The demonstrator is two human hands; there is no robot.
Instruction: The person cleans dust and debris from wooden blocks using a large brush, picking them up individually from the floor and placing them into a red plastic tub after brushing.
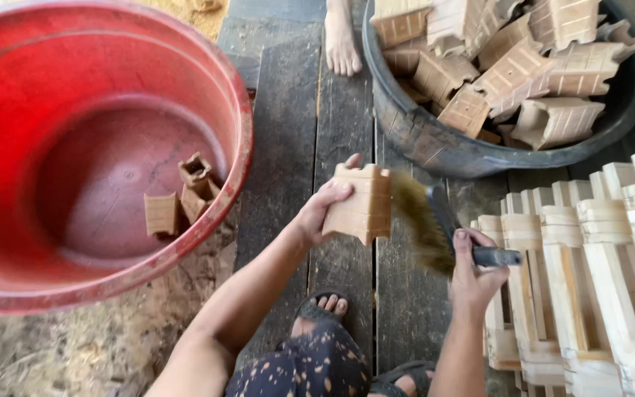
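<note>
left hand point(319, 213) grips a wooden block point(361, 203); right hand point(473, 273), just beside the block, clasps a brush point(435, 224) against it. red tub point(9, 290) holds few blocks, black tub point(420, 143) many.

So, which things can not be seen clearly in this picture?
- Brush bristles: blurred by motion, head view.
- Far side of the wooden block: hidden behind its own near face; the left hand covers one edge.
- Black tub: cut off by the top edge.
- Brush handle: wrapped by the right hand.
- Red tub: cut off at left.
</note>
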